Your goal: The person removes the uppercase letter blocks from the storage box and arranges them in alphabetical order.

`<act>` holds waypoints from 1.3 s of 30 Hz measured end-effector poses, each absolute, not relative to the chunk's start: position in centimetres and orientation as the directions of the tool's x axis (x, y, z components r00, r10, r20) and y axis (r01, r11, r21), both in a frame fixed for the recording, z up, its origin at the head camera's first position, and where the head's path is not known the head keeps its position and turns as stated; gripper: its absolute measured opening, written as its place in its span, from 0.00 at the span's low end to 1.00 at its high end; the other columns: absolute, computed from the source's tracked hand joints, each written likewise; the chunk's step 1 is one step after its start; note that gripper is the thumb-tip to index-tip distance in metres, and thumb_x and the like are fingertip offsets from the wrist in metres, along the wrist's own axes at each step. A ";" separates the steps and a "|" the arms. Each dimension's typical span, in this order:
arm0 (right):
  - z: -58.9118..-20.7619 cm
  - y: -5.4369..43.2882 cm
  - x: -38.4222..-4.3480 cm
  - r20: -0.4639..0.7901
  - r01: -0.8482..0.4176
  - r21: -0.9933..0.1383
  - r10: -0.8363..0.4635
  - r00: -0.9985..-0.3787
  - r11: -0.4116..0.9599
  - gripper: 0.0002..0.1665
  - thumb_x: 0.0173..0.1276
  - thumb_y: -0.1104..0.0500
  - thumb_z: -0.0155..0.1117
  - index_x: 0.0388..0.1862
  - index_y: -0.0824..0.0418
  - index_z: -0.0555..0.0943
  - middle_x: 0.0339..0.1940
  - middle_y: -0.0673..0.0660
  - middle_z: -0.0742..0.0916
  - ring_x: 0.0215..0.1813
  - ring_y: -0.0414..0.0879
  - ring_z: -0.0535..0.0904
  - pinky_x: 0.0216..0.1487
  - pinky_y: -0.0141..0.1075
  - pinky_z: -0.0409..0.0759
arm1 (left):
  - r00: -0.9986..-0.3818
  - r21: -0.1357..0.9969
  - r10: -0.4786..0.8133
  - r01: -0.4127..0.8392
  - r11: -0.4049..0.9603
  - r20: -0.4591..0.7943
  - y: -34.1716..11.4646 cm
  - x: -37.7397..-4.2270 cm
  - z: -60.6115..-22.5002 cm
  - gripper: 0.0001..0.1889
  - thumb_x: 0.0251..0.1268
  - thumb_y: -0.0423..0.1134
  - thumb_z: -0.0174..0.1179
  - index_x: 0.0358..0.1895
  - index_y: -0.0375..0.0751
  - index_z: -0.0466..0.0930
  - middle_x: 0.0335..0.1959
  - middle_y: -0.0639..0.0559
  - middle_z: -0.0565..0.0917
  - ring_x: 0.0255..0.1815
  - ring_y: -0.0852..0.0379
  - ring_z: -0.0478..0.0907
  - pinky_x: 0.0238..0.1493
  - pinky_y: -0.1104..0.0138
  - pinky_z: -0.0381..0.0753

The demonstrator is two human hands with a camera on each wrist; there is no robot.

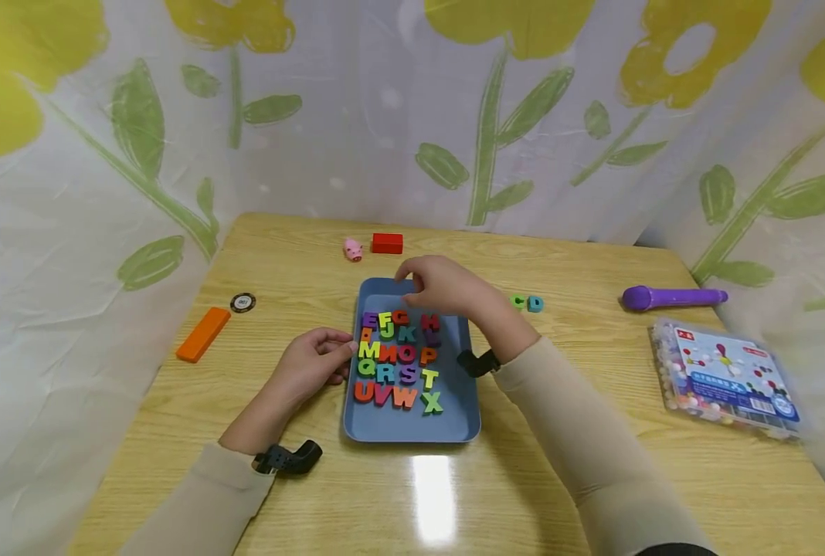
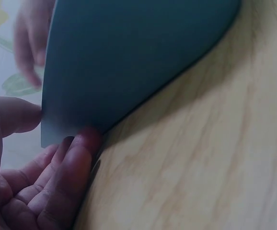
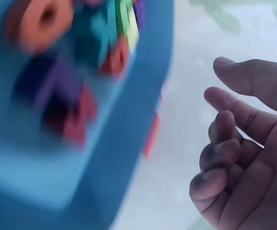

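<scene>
Orange block: left of the frame, near a poker chip.
Left hand: left of centre, pinching the left rim of the blue tray.
Pink pig: upper centre, beside a red block.
Colored letters: centre, in rows inside the tray.
Right hand: over the tray's upper end, fingers loosely bent, grasping nothing.
Letter D: right of centre, outside the tray.
Molecule-model kit: right.

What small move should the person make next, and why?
Perhaps reach the right hand toward the blue D: that hand looks empty, and the D lies on the table outside the tray, while many letters lie inside.
</scene>
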State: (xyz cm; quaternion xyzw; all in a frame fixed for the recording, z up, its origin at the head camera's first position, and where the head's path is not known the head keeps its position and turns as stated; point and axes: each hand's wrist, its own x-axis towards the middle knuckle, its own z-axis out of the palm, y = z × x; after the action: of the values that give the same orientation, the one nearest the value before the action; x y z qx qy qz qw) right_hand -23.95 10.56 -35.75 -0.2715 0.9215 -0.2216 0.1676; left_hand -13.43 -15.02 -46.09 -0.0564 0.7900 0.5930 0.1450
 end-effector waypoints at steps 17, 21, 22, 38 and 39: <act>-39.7 4.9 -24.4 -0.350 -0.481 -0.299 -0.564 -0.748 0.824 0.22 0.78 0.48 0.73 0.65 0.54 0.87 0.63 0.55 0.86 0.62 0.49 0.81 0.71 0.47 0.81 | -0.953 0.928 0.103 -0.247 0.280 -0.285 -14.7 -14.1 -45.9 0.22 0.80 0.47 0.65 0.66 0.36 0.81 0.41 0.46 0.90 0.35 0.56 0.85 0.37 0.67 0.88; -39.7 4.6 -24.3 -0.359 -0.473 -0.294 -0.554 -0.751 0.831 0.23 0.78 0.47 0.73 0.66 0.54 0.86 0.65 0.56 0.85 0.63 0.50 0.81 0.71 0.48 0.81 | -0.952 0.928 0.105 -0.249 0.277 -0.287 -14.8 -14.1 -45.9 0.22 0.80 0.46 0.65 0.66 0.36 0.81 0.41 0.46 0.90 0.35 0.56 0.85 0.37 0.67 0.89; -39.7 4.6 -24.3 -0.362 -0.470 -0.293 -0.552 -0.751 0.832 0.24 0.78 0.47 0.73 0.67 0.54 0.86 0.65 0.56 0.85 0.63 0.50 0.81 0.70 0.48 0.81 | -0.952 0.928 0.105 -0.250 0.275 -0.288 -14.8 -14.1 -45.9 0.22 0.80 0.46 0.65 0.66 0.36 0.81 0.41 0.46 0.90 0.35 0.56 0.85 0.37 0.67 0.89; -37.1 7.1 -23.9 -0.204 -0.455 -0.479 -0.599 -0.774 0.751 0.19 0.78 0.52 0.71 0.62 0.57 0.86 0.49 0.59 0.85 0.47 0.51 0.76 0.49 0.43 0.78 | -0.948 0.921 0.093 -0.269 0.282 -0.305 -15.1 -13.4 -45.9 0.22 0.81 0.46 0.65 0.67 0.36 0.81 0.43 0.44 0.90 0.35 0.56 0.85 0.38 0.68 0.89; -36.7 7.8 -23.9 -0.173 -0.460 -0.495 -0.602 -0.779 0.737 0.18 0.78 0.53 0.71 0.62 0.58 0.86 0.47 0.59 0.84 0.46 0.51 0.76 0.48 0.43 0.76 | -0.948 0.921 0.093 -0.269 0.283 -0.305 -15.1 -13.4 -45.9 0.22 0.81 0.46 0.65 0.68 0.36 0.81 0.44 0.44 0.90 0.35 0.56 0.85 0.38 0.68 0.89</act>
State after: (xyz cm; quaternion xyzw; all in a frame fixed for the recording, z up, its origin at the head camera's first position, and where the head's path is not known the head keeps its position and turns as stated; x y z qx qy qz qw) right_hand -23.91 7.82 -36.69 -0.2893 0.9176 -0.2184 0.1633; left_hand -13.41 -15.14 -45.90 -0.0561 0.7863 0.5963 0.1516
